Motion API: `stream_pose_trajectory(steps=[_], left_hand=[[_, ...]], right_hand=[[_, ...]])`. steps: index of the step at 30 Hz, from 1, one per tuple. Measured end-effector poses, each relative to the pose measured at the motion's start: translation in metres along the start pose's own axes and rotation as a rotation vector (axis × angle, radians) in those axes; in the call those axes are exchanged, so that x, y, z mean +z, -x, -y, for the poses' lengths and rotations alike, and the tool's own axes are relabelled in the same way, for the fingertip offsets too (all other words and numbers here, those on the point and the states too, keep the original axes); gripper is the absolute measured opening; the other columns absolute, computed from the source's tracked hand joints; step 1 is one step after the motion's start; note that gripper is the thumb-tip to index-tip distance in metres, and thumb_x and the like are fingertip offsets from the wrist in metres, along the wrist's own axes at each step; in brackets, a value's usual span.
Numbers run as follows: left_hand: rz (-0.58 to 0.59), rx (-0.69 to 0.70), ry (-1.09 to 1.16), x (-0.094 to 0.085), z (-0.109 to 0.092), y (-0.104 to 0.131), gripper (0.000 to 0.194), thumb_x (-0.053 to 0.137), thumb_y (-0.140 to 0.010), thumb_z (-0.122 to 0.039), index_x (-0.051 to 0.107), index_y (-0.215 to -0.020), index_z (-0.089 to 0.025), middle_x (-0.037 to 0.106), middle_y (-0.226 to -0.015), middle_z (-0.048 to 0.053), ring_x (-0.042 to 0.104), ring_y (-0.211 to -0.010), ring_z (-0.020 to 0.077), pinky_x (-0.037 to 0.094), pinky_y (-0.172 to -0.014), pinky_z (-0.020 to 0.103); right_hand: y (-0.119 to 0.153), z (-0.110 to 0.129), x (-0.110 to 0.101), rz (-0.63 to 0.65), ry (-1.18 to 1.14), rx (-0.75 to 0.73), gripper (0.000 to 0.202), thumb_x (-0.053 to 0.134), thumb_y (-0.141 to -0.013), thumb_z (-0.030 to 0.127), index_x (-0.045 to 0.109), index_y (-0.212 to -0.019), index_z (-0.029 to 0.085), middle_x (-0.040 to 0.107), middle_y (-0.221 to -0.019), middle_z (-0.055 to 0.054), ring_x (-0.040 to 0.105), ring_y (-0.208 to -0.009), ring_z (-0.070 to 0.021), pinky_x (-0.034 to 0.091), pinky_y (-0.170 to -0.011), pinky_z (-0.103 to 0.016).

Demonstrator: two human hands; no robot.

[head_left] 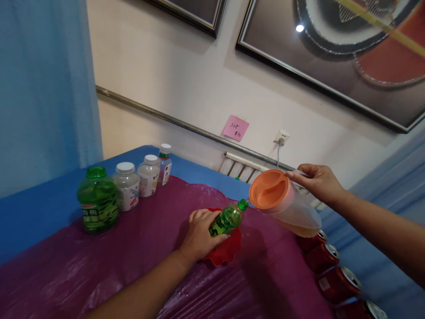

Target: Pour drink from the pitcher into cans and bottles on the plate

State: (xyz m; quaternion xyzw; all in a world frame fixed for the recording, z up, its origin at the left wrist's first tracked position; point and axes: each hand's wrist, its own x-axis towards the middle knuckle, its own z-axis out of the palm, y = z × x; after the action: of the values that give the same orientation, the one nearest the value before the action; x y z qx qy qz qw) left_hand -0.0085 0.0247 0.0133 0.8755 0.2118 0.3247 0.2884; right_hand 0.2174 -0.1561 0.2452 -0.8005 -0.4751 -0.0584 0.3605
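Counted: one small green bottle [226, 220], one pitcher [292, 215], one red dish [222, 254], one large green bottle [98, 199], one white-capped bottle [164, 168], two white-lidded jars [128, 190], four red cans [333, 285] in view. Also recorded: two framed pictures [335, 71], one pink note [236, 128], one wall socket [282, 138], one metal rail [186, 124], one radiator [245, 160], two blue curtains [49, 88].

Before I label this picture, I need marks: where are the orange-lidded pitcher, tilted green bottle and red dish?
Orange-lidded pitcher [291, 212]: head view, on its translucent body.
Tilted green bottle [229, 219]: head view, on its side.
Red dish [229, 250]: head view, on its near part.
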Motion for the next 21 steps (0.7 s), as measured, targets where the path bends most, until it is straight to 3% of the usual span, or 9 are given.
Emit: stream_pose_trajectory(steps=[21], left_hand=[[-0.012,-0.003,0.013,-0.002,0.0,0.001,0.058,0.085,-0.065,-0.042,0.067,-0.119,-0.03,0.072,-0.114,0.003,0.057,-0.113,0.0295,0.036,-0.103,0.046]], right_hand=[[0.004,0.011,-0.008,-0.019,0.04,-0.018,0.066,0.069,-0.068,0.08,0.043,-0.051,0.022,0.026,-0.052,0.006,0.026,-0.05,-0.0093,0.021,-0.045,-0.025]])
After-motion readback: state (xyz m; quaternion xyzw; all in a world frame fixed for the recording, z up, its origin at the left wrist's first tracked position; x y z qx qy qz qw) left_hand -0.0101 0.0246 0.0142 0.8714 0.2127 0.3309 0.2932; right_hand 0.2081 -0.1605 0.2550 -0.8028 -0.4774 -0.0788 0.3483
